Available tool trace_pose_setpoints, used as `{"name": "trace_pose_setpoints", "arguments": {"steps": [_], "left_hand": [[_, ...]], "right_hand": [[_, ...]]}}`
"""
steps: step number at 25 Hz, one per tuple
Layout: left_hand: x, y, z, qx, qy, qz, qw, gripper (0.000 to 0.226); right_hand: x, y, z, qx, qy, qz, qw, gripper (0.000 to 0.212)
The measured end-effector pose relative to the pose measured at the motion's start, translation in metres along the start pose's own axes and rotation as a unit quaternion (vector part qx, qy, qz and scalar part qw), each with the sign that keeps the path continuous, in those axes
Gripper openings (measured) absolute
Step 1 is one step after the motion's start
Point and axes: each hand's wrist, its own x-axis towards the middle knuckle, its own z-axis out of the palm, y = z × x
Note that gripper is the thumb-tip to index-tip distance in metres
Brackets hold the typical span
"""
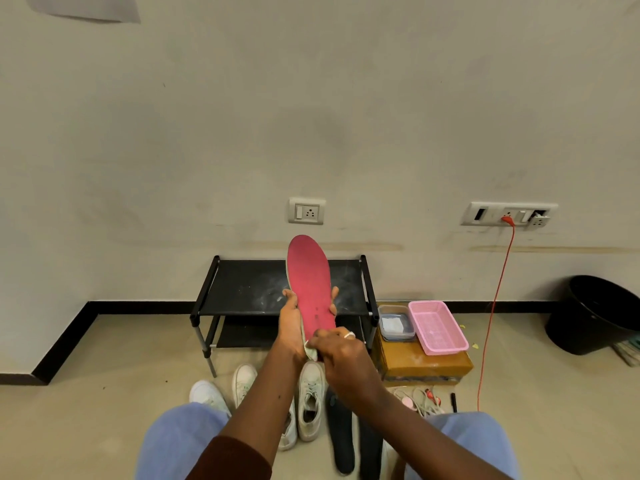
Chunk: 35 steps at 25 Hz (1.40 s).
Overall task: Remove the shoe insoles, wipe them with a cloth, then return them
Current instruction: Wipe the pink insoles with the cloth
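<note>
A red insole (309,278) stands upright in front of me, toe end up. My left hand (292,323) grips it from behind at mid-length, thumb on the left edge and fingertips showing on the right edge. My right hand (341,355) holds a pale cloth (310,353) against the insole's heel end; most of the cloth is hidden under the fingers. White sneakers (311,398) stand on the floor between my knees. Two dark insoles (341,434) lie on the floor to their right.
A low black shoe rack (249,289) stands against the wall behind the insole. To its right a cardboard box (426,363) carries a pink basket (437,327) and a clear container (394,322). An orange cable (493,306) hangs from a wall socket. A black bin (595,313) stands far right.
</note>
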Motion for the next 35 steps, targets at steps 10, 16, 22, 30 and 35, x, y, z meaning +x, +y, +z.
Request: {"name": "trace_pose_setpoints", "arguments": {"steps": [10, 16, 22, 30, 35], "left_hand": [[-0.016, -0.009, 0.013, 0.085, 0.021, 0.032, 0.996, 0.058], [-0.021, -0.003, 0.010, 0.069, 0.012, 0.028, 0.997, 0.064], [-0.014, -0.001, 0.007, 0.033, 0.029, -0.004, 0.999, 0.073], [-0.019, -0.021, 0.015, 0.051, 0.020, 0.020, 0.998, 0.056], [-0.013, -0.002, 0.013, 0.075, 0.028, 0.011, 0.997, 0.062]], "right_hand": [[0.061, 0.013, -0.013, -0.069, 0.001, 0.064, 0.996, 0.022], [0.052, 0.006, -0.006, -0.013, 0.015, 0.044, 0.999, 0.023], [0.014, 0.003, -0.003, -0.002, -0.015, -0.032, 0.999, 0.016], [0.049, 0.015, -0.012, -0.014, 0.013, 0.068, 0.997, 0.024], [0.022, 0.006, -0.004, 0.019, 0.017, -0.021, 0.999, 0.017]]}}
